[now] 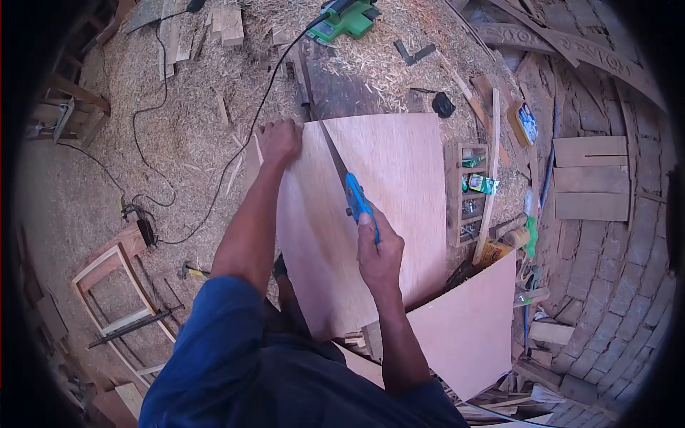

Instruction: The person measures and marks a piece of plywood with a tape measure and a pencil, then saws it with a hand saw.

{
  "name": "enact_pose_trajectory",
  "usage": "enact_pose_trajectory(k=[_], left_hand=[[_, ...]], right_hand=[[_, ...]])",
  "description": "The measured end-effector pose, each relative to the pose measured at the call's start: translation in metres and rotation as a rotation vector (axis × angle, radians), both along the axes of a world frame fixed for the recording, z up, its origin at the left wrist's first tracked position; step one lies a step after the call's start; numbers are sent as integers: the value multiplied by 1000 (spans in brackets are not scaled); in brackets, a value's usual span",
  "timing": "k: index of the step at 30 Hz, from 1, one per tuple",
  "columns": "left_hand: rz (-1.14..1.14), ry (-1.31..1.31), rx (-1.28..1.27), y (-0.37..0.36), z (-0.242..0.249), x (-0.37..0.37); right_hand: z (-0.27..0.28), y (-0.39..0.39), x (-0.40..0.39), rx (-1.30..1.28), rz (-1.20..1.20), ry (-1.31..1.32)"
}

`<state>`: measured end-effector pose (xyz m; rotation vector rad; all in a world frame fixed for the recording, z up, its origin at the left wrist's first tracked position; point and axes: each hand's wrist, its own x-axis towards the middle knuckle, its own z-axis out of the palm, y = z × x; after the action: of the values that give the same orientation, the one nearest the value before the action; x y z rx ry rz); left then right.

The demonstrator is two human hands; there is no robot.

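My right hand is wrapped round the blue handle of a handsaw. The narrowing blade slants up and left across a pale plywood sheet, crossing its far edge. Close to the blade on its left, my left hand grips the sheet's far left corner with curled fingers. The sheet spans the space in front of my body, over a dark wooden surface that shows beyond its far edge.
A green power tool lies ahead among wood shavings, its black cord trailing left. Right of the sheet are a tape measure, a divided wooden box and another plywood piece. A wooden frame lies left, near a hammer. A brick wall stands right.
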<state>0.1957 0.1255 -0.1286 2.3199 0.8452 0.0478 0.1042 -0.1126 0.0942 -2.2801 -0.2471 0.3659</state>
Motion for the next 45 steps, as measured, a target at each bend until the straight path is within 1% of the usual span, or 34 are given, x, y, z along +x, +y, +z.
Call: enact_pose_trajectory(k=[1, 4, 5, 7, 10, 13, 16, 19, 24, 28, 31, 34, 36, 45], left_hand=[[-46, 147, 5, -4, 4, 6], [-33, 198, -100, -31, 6, -9], [-30, 202, -84, -35, 5, -9], [-20, 211, -47, -38, 7, -9], [-25, 254, -148, -34, 7, -19], [-18, 256, -200, -34, -2, -33], [-69, 267, -213, -30, -10, -26], [-73, 142, -242, -36, -19, -27], [-67, 189, -225, -36, -28, -24], [-47, 241, -206, -39, -23, -22], [-61, 248, -261, -35, -15, -24], [-71, 251, -242, -34, -23, -21], [-47, 213, -227, -37, -33, -22], [-60, 205, -196, -37, -21, -24]], right_hand=[[1, -1, 3, -25, 9, -6], [-5, -13, 1, 32, -1, 27], [-8, -16, 1, 24, 12, 10], [-14, -21, 1, 14, 39, -27], [-14, -29, 2, 45, 56, -11], [-22, -38, 0, 70, 38, 5], [-32, -41, -1, 47, 87, -12], [-41, -42, -4, 93, 74, -4], [-48, -40, -9, 58, 63, -29], [-50, -37, -11, 72, 25, 29], [-53, -40, -10, 44, 61, 4], [-52, -41, -12, 63, 32, 22], [-49, -44, -14, 80, 11, 85], [-41, -50, -15, 76, -21, 136]])
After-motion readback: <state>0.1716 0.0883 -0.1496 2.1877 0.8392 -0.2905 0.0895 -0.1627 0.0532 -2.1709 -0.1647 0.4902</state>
